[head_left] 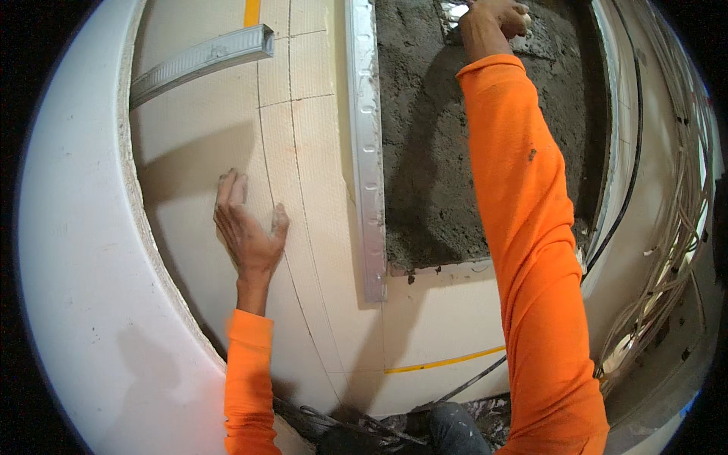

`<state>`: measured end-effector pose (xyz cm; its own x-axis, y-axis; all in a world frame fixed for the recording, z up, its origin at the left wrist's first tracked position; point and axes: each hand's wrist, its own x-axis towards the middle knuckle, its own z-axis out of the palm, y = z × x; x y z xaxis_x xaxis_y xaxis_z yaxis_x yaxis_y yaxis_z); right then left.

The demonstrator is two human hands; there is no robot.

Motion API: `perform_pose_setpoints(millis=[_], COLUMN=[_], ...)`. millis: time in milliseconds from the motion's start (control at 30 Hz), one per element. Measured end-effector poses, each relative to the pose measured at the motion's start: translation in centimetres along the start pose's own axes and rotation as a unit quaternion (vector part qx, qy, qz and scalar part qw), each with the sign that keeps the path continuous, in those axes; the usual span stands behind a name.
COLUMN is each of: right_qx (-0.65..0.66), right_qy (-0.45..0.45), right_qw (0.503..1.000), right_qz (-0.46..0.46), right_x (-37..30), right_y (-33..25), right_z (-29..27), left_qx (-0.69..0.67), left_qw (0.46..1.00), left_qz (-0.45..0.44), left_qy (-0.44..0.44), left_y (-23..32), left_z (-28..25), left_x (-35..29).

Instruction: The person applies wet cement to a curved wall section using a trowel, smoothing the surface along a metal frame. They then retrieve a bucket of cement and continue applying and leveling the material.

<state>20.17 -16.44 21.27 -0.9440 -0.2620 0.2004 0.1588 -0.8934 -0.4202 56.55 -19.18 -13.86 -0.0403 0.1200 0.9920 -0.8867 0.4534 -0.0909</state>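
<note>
- From the head view: shows wet-looking grey mortar [425, 144] from centre to far right, set within a framed area on a cream board [334, 227].
- Bordered on the left by a perforated metal strip [365, 152], running nearer than the mortar's near edge.
- Grips what appears to be a flat trowel [535, 48] with the right hand [497, 21], fingers wrapped round a mostly hidden handle; located at the far part of the mortar. Cannot tell the pressure applied.
- Rests the left hand [250, 235], apparently for support, on the board left of the strip, well apart from the mortar; fingers loosely grouped, thumb spread away, holding nothing.
- Judged to be at the spreading or smoothing step.
- Judged unfinished, given the rough, pitted texture across the middle and the ragged near edge.
- Calls next, in judgement, for an even stroke with the blade flat, levelled against the strip.
- Warrants care beside the strip: could knock it or smear mortar over it.
- Noted also: a metal channel [201, 62] far left; a black cable [639, 114] just right of the framed area; bundled cables [677, 216] farther right.
</note>
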Motion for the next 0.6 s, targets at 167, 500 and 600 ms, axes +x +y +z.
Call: perform_pose_setpoints(millis=[167, 500, 600], right_qx=[-0.103, -0.089, -0.084], right_qy=[0.045, -0.004, -0.008], right_qw=[0.989, 0.987, 0.986], right_qz=[-0.092, -0.135, -0.141], right_x=[-1.9, -3.0, 0.3], right_y=[3.5, 3.6, 2.5], right_z=[5.5, 6.4, 7.2], left_qx=[0.012, -0.032, -0.021], left_qw=[1.000, 0.999, 1.000], left_qz=[-0.003, -0.026, -0.021], left_qy=[-0.009, 0.008, 0.005], left_y=[-0.2, 0.7, 0.1], left_z=[0.2, 0.8, 0.5], left_x=[-0.1, -0.5, -0.7])
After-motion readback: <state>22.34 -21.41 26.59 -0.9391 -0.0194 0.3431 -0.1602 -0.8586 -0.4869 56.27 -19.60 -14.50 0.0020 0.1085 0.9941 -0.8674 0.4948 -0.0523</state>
